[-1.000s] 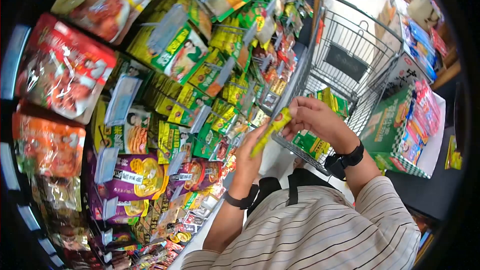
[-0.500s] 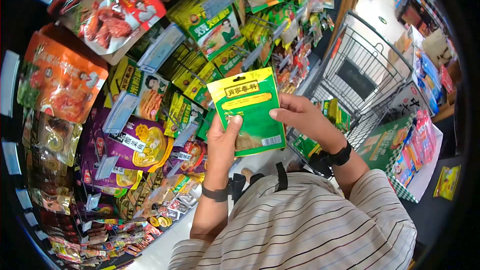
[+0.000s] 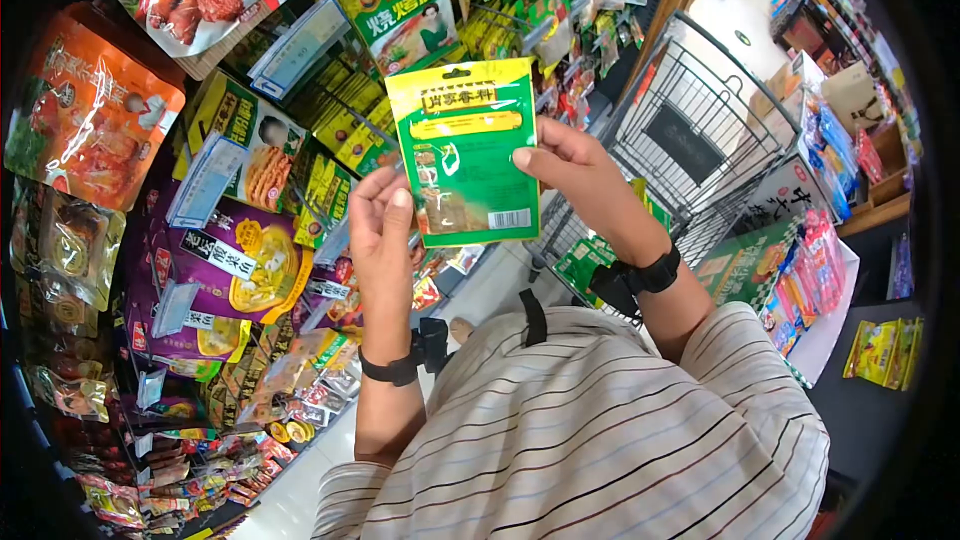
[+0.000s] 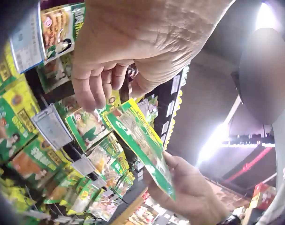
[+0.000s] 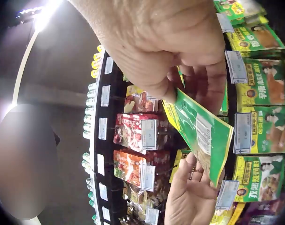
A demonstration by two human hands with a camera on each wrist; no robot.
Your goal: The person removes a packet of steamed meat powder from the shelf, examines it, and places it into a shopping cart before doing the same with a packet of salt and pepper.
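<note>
My right hand (image 3: 590, 180) pinches a flat green and yellow seasoning packet (image 3: 475, 175) by its right edge, thumb across the face. The packet stands upright with its printed back, barcode at the lower right, turned to me. Beside its lower left edge is my left hand (image 3: 378, 235), fingers loosely bent and thumb up. In the left wrist view, that hand's fingers (image 4: 96, 89) hang with nothing gripped, close to the packet's top corner. The right wrist view shows the left palm (image 5: 191, 199) turned up just beneath the packet (image 5: 205, 136).
A shelf rack of hanging food pouches fills the left, with a purple pouch (image 3: 215, 260), an orange pouch (image 3: 95, 120) and price tags (image 3: 300, 45). A wire shopping cart (image 3: 690, 130) stands ahead right, green packets (image 3: 590, 265) inside. Beyond it is a carton (image 3: 735, 260) of pink packs.
The packet has turned from edge-on to face me and moved up and left. My left hand has let go of it and drawn slightly left, while the right hand keeps its grip.
</note>
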